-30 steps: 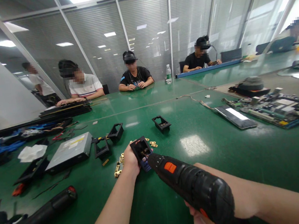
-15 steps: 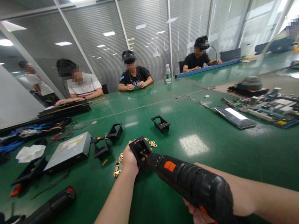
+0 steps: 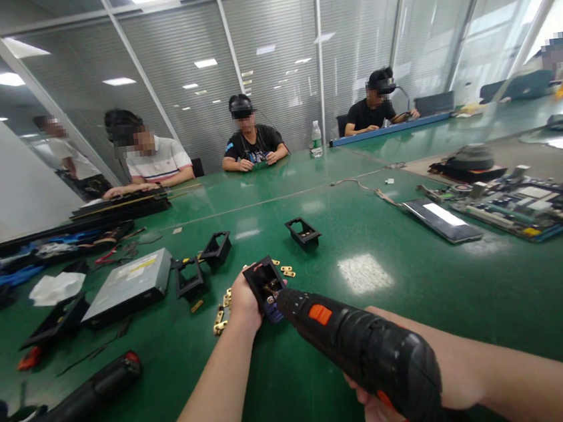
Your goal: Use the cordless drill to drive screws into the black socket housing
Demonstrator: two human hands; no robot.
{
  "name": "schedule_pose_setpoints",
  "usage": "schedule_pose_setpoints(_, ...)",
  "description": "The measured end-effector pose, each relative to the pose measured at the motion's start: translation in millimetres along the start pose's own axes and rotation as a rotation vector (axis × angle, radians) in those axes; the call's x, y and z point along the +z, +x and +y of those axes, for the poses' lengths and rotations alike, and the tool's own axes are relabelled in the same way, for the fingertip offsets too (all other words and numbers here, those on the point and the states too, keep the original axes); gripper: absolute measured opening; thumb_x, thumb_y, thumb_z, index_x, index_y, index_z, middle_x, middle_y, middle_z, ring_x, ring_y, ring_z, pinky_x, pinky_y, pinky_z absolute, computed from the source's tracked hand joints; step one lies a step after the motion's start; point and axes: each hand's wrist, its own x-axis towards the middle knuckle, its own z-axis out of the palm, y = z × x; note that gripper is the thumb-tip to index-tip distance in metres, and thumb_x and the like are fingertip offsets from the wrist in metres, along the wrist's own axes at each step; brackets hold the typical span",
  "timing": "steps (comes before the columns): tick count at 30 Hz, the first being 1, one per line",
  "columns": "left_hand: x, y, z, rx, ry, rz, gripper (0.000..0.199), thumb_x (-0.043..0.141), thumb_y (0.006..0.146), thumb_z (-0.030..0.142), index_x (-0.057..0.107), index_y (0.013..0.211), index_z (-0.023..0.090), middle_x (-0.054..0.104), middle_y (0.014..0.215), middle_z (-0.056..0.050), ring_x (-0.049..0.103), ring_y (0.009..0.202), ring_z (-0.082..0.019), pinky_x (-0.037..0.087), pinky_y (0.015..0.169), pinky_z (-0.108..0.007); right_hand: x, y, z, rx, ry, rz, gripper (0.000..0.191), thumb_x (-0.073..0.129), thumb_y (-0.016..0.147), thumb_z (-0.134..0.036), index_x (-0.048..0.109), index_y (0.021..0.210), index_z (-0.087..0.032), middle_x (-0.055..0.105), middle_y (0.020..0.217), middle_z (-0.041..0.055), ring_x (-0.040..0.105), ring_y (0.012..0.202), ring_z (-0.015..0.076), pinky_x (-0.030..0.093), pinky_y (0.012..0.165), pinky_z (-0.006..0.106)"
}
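My left hand (image 3: 245, 301) is closed on the left side of a small black plastic frame (image 3: 265, 281), tilted with its opening towards me; brass-coloured parts show inside. My right hand (image 3: 376, 396) grips a black power screwdriver (image 3: 360, 340) with orange switches. The tool's nose points into the frame's lower right; its bit is mostly hidden. Small brass plates (image 3: 220, 326) lie beside my left hand, and others (image 3: 288, 272) lie just behind the frame. Similar black frames stand on the green table, two at the left (image 3: 189, 279) (image 3: 216, 248) and one further back (image 3: 302, 231).
At the left are a silver drive box (image 3: 131, 284), a white tissue (image 3: 58, 288) and a second black tool (image 3: 81, 406). A phone (image 3: 441, 219) and circuit boards (image 3: 532, 201) lie at the right. Several people sit across the table (image 3: 270, 195), near a water bottle (image 3: 316, 140).
My hands, the frame and the screwdriver have hardly moved. A bluish light now shows on the lower part of the held frame.
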Motion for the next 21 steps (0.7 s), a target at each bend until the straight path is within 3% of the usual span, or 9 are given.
schedule_pose_setpoints(5,-0.6,0.2,0.0,-0.018,-0.035,0.011,0.023,0.049,0.082,0.032,0.064,0.078,0.015,0.066,0.06,-0.008,0.065,0.051,-0.027,0.054,0.048,-0.039,0.3,0.8,2.2,0.017,0.0,0.011,0.03,0.089,0.06,-0.015,0.059,0.065,-0.012,0.062,0.067,-0.0024,0.058,0.064,0.0102,0.048,0.058,0.02)
schedule_pose_setpoints(11,-0.8,0.1,0.5,-0.028,-0.014,0.014,0.023,0.049,0.082,0.033,0.064,0.081,0.016,0.067,0.062,-0.008,0.067,0.053,-0.028,0.053,0.046,-0.039,0.0,0.1,-4.3,-0.078,-0.082,-0.023,0.037,0.086,0.067,-0.033,0.055,0.06,-0.015,0.056,0.064,-0.0035,0.054,0.063,0.0107,0.048,0.062,0.023)
schedule_pose_setpoints(16,-0.9,0.7,0.8,-0.03,-0.021,0.012,0.023,0.047,0.083,0.032,0.064,0.081,0.016,0.066,0.061,-0.008,0.066,0.052,-0.027,0.053,0.046,-0.038,2.0,-2.4,-7.6,-0.049,-0.074,0.003,0.043,0.086,0.066,-0.04,0.052,0.06,-0.015,0.055,0.064,-0.0029,0.05,0.06,0.0101,0.045,0.057,0.023)
schedule_pose_setpoints(21,-0.9,-0.1,0.7,-0.024,-0.029,0.002,0.02,0.049,0.08,0.03,0.063,0.079,0.016,0.066,0.061,-0.007,0.066,0.053,-0.027,0.054,0.048,-0.038,3.1,-3.1,-5.2,-0.066,-0.037,0.041,0.037,0.088,0.064,-0.034,0.056,0.061,-0.015,0.057,0.064,-0.0037,0.052,0.062,0.0105,0.045,0.061,0.023)
